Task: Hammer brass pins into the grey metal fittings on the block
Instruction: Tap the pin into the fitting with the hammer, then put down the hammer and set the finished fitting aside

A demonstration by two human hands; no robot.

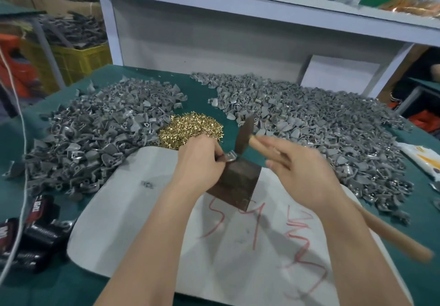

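Note:
A dark metal block (234, 184) stands on a white board (147, 201) in the middle of the table. On the block's top far corner lies a grey metal fitting (230, 157), pinched by the fingers of my left hand (202, 157). My right hand (300, 172) grips the wooden handle of a hammer (244, 136); its dark head is just above and behind the fitting. The handle's end (400, 239) sticks out to the lower right. A heap of brass pins (190, 128) lies just beyond my left hand. No pin shows at the fitting.
Large heaps of grey fittings lie left (95, 134) and right (321, 124) on the green table. Black packets (31, 229) and a white cord (21, 139) sit at the left edge. A white shelf unit (214, 32) stands behind, and a white packet (421, 160) lies far right.

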